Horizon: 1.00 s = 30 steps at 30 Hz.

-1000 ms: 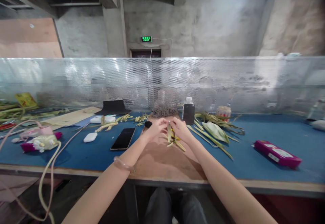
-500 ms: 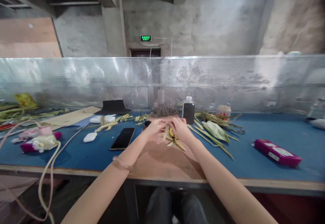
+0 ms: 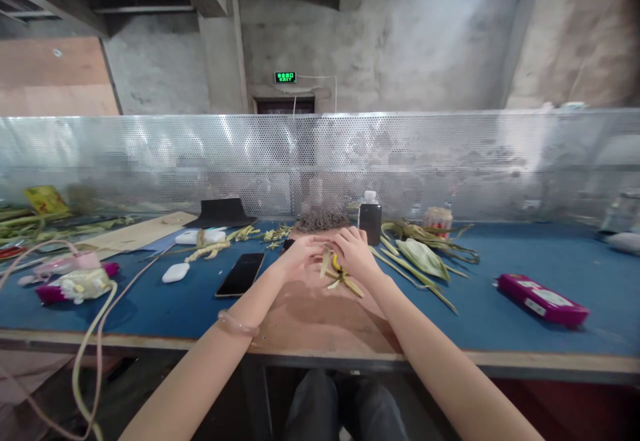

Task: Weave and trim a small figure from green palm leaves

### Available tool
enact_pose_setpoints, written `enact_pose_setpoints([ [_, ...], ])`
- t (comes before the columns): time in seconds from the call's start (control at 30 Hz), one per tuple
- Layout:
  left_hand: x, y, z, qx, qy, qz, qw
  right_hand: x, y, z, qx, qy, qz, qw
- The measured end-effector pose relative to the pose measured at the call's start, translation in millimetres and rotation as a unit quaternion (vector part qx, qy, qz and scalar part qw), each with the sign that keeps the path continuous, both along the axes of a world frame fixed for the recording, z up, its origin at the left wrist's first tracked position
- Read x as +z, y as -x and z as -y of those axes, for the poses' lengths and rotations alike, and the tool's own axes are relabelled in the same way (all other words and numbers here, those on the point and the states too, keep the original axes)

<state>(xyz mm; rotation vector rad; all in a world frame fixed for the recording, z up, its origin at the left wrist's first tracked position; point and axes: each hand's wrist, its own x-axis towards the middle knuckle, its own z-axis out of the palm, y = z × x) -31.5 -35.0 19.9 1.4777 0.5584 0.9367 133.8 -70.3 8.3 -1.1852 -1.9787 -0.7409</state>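
Observation:
My left hand and my right hand meet above a brown board. The fingers of both are bent and closed around the top of a pale plant strip, which hangs down between them. Just below my right hand lie several yellow-green plant strips, crossing one another. A bright yellow piece shows beside the right palm. My fingertips partly hide where the strip is gripped.
Left of the board lie a black phone and a white case. Behind it are grey clay-like coils and a dark bottle. Long green leaves and a purple pack lie rightward. Cables hang over the left edge.
The fingers of both hands have shifted slightly around the strip's top, and my right hand sits a little more curled over it. The whole view has moved slightly.

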Motion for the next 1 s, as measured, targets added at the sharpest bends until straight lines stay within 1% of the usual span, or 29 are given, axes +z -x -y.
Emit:
enact_pose_setpoints([
  [0.13,-3.2,-1,-6,0.004,-0.024,-0.020,0.999,-1.0,1,-1,0.002,-0.008,-0.008,1.000],
  [0.23,-4.9,-3,-8,0.025,-0.042,-0.023,0.999,-1.5,1,-2,0.003,-0.013,-0.007,1.000],
  [0.33,-5.1,-4,-8,0.043,-0.046,-0.018,0.998,-1.5,1,-2,0.006,-0.016,-0.008,1.000],
  [0.43,-5.1,-4,-6,0.051,-0.052,-0.025,0.997,-2.2,2,-2,0.021,-0.015,-0.040,0.999],
  [0.5,-5.5,-3,-6,0.054,-0.076,-0.035,0.995,-3.4,3,-3,0.036,-0.004,-0.081,0.996],
  [0.6,-6.3,-3,-6,0.065,-0.136,-0.047,0.987,-5.5,3,-6,0.057,0.026,-0.142,0.988],
  [0.73,-7.7,-3,-7,0.078,-0.194,-0.068,0.976,-6.9,1,-12,0.072,0.076,-0.189,0.976],
  [0.83,-8.1,-3,-8,0.077,-0.205,-0.078,0.973,-6.8,1,-14,0.072,0.099,-0.196,0.973],
  [1.0,-5.5,-2,-4,0.078,-0.201,-0.091,0.972,-5.4,0,-12,0.068,0.099,-0.184,0.976],
])
